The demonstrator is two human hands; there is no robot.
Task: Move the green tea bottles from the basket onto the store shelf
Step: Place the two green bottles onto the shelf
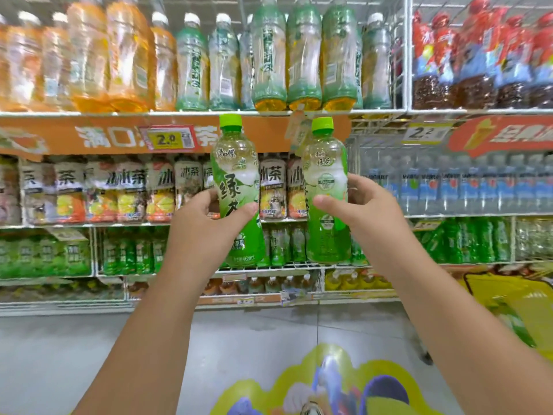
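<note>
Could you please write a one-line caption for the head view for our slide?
Left hand and right hand each hold an upright green tea bottle before stocked drink shelves.

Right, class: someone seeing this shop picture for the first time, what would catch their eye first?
Two green tea bottles held upright side by side in mid-frame: the left hand grips the left bottle, the right hand grips the right bottle. Behind them runs an orange shelf banner with a yellow price tag, and shelves packed with drinks.
</note>
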